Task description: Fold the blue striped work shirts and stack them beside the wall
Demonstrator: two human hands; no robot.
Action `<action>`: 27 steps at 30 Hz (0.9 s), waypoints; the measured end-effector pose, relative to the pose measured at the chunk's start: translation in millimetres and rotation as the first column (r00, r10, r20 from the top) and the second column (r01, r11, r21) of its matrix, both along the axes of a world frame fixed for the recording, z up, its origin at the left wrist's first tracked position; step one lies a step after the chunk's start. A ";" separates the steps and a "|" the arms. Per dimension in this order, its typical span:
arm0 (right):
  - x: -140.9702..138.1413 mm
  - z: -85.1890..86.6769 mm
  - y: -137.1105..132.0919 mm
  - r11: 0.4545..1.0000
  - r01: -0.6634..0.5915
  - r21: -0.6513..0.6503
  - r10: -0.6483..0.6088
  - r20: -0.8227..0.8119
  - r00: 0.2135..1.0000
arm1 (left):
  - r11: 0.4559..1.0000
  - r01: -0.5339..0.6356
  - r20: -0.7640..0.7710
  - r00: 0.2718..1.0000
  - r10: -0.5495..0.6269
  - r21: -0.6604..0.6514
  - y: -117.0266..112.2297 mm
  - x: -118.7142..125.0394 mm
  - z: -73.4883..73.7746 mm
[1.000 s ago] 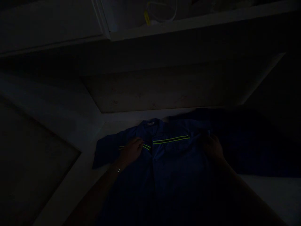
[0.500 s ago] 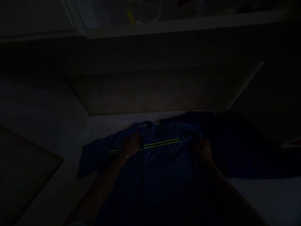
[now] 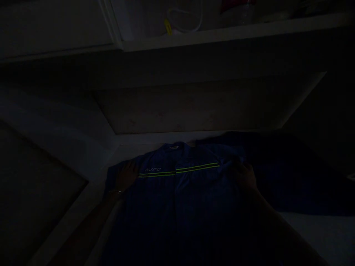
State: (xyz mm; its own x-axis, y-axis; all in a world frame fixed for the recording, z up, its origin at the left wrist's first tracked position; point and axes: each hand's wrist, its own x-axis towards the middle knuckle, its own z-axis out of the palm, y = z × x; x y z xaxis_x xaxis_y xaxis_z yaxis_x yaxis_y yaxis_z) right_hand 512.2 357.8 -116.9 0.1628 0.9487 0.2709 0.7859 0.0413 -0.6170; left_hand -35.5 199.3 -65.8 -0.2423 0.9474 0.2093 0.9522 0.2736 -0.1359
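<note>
A blue work shirt (image 3: 161,199) lies spread with its front up and its collar away from me. Yellow-green stripes and the letters NJPC cross its chest. On the left, my left hand (image 3: 127,175) rests flat on the shirt near the sleeve, fingers extended; a bracelet circles the wrist. At the opposite sleeve, my right hand (image 3: 245,176) has its fingers bent against the fabric and seems to grip it. Darkness hides the fingertips and the lower part of the shirt.
Dark blue cloth (image 3: 299,177) lies to the right on the pale surface (image 3: 313,223). Overhead, a shelf edge (image 3: 222,34) runs across, holding a white cable (image 3: 191,29) with a yellow tag (image 3: 168,27). A panel (image 3: 194,107) closes the back.
My left hand has slid left from the chest to the sleeve side, uncovering the letters. My right hand stays at its sleeve. The view has shifted slightly left.
</note>
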 end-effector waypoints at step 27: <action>4.8 -1.6 -1.0 0.998 0.029 0.052 -0.021 -0.154 0.988 | 0.994 -0.092 0.075 0.993 0.088 0.053 -49.6 -45.0 -15.9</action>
